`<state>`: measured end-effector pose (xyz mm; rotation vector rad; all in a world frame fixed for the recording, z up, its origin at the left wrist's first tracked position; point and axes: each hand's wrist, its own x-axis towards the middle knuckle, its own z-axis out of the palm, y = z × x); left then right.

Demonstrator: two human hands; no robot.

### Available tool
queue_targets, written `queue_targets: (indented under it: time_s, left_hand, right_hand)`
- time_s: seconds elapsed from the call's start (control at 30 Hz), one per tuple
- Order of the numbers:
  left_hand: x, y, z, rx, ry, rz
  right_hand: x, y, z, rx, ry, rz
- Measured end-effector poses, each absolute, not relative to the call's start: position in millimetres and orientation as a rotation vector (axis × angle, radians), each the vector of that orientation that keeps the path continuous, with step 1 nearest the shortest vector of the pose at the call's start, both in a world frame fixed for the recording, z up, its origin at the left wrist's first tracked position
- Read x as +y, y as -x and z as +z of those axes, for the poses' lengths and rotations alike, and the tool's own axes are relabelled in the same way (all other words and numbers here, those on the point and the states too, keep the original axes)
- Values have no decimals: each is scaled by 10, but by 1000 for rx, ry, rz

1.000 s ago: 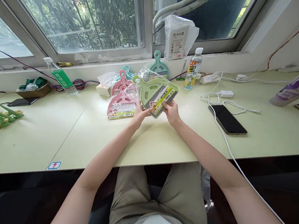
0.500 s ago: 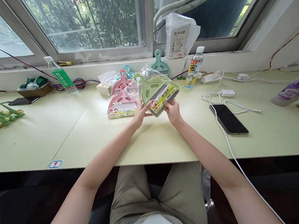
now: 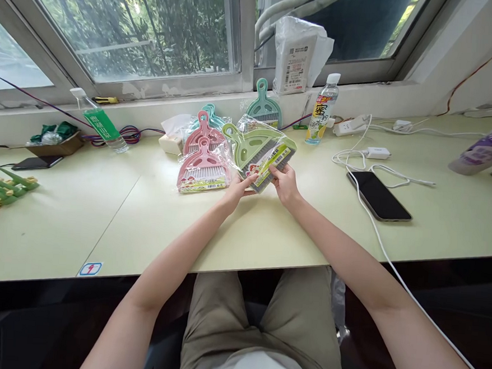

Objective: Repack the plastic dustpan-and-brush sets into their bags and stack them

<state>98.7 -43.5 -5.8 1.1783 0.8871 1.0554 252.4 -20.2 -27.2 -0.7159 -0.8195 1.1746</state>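
Note:
A green dustpan and brush set (image 3: 254, 148) in clear wrap is held up, tilted, over the table. My left hand (image 3: 237, 195) grips its lower left edge, thumb on the printed label. On the lower right side my right hand (image 3: 286, 184) is closed on the same set, fingers across the label. Just left of it lie wrapped pink dustpan sets (image 3: 205, 167), overlapping one another. A teal set (image 3: 209, 114) shows partly behind the pink ones. Another teal set (image 3: 263, 107) leans by the window sill.
A lemon drink bottle (image 3: 322, 108), a black phone (image 3: 379, 195) and white cables (image 3: 351, 155) are on the right. Leftward are a green-labelled bottle (image 3: 102, 124), a small box (image 3: 59, 143) and green items (image 3: 1, 192). A tissue pack (image 3: 173, 137) stands behind the pink sets.
My left hand has shifted slightly right along the lower edge of the green set. The set stays at nearly the same tilt, and the view has moved a little.

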Motion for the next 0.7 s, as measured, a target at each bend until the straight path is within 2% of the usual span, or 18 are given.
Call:
queue_targets:
  time_s: [0.23, 0.7]
  left_hand:
    - [-374, -942, -47, 867, -1040, 1286]
    - [-349, -925, -96, 891, -1183, 1168]
  right_hand:
    - [-257, -2490, -223, -890, 715, 1246]
    - [-250, -2531, -159, -838, 784, 1308]
